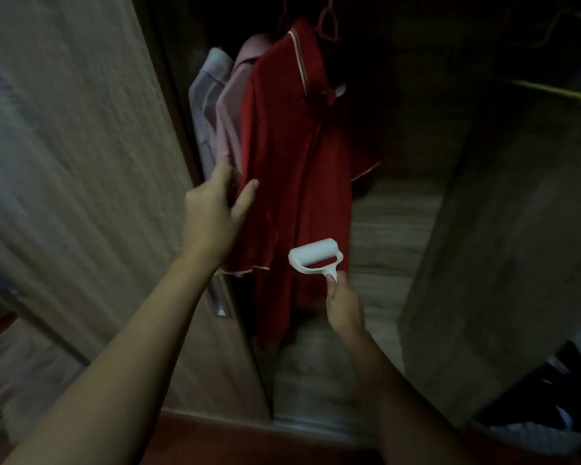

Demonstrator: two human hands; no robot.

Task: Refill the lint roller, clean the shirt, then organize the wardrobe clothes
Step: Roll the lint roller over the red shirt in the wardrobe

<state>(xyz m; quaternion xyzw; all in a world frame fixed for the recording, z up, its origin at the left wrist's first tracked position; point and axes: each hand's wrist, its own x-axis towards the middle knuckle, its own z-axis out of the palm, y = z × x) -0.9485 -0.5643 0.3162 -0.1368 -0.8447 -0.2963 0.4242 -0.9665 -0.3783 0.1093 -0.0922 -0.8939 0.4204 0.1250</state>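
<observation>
You are working in dim light, and the wardrobe's upper right corner falls into near black. The red shirt (292, 169) and white lint roller (316, 256) catch what little light there is. The wardrobe door (64, 162) on the left smears with motion blur, and the wide lens bends straight edges near the frame's borders.
</observation>
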